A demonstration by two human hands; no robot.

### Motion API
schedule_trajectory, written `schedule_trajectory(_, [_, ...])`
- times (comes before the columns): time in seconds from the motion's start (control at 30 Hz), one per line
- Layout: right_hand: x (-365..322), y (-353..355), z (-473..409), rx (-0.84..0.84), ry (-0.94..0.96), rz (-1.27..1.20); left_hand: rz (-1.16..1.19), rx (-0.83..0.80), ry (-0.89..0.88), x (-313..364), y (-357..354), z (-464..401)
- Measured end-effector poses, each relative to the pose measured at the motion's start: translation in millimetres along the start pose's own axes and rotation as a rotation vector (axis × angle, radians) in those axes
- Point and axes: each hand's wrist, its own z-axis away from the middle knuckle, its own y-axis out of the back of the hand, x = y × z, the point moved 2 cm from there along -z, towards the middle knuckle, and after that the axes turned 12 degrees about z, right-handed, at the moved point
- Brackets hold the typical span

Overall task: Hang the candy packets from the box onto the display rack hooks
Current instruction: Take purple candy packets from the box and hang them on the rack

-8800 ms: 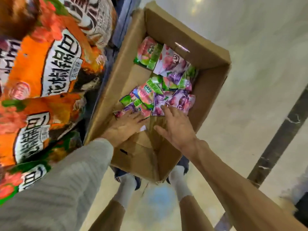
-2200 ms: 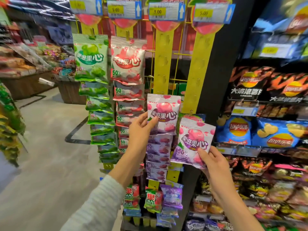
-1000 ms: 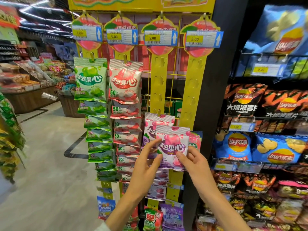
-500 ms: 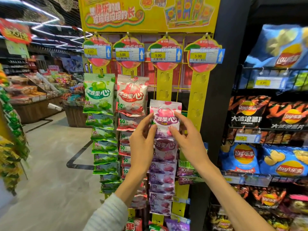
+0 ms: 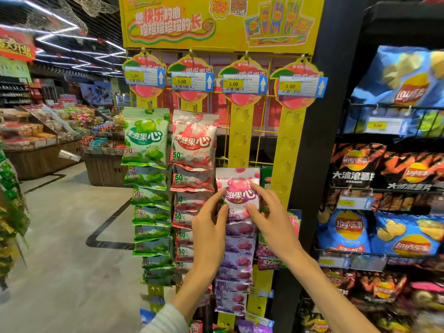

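A pink-and-purple candy packet (image 5: pixel 237 188) sits at the top of the purple column on the third yellow hanging strip (image 5: pixel 240 138) of the display rack. My left hand (image 5: pixel 210 227) pinches its left edge with fingertips. My right hand (image 5: pixel 269 217) pinches its right side and lower edge. Whether the packet's top hangs on a hook I cannot tell. More purple packets (image 5: pixel 236 270) hang in a row below it. The box is out of view.
Green packets (image 5: pixel 146 138) and red packets (image 5: pixel 193 140) fill the two left strips. The fourth strip (image 5: pixel 288 152) is bare in its upper part. Chip bags (image 5: pixel 406 169) fill black shelves at the right. An open aisle floor (image 5: pixel 62 236) lies at the left.
Both hands went from the box up to the rack. Within the last second they carried the packet up onto the third strip; since half a second ago the hands and packet have hardly shifted.
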Motion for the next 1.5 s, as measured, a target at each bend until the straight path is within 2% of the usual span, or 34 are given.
schedule_trajectory(0.17, [-22,14,-16,0.121,0.079,0.000,0.029,0.021,-0.106,29,-4,-19])
schedule_trajectory(0.4, [-14,7,-26,0.065,-0.038,0.073,-0.007,0.039,-0.031,22,-10,-28])
schedule_trajectory(0.7, [-5,0,-11,0.037,-0.051,0.057,-0.017,0.029,0.004,6,-5,-12])
schedule_trajectory(0.9, [-12,13,-30,0.118,0.014,-0.049,0.048,-0.005,-0.063,13,-3,-10])
schedule_trajectory(1.27, [-20,19,-56,0.182,0.061,0.024,0.056,-0.015,-0.121,14,-4,-16])
schedule_trajectory(1.5, [-26,19,-53,0.297,0.154,0.172,0.052,-0.017,-0.103,11,-5,-17])
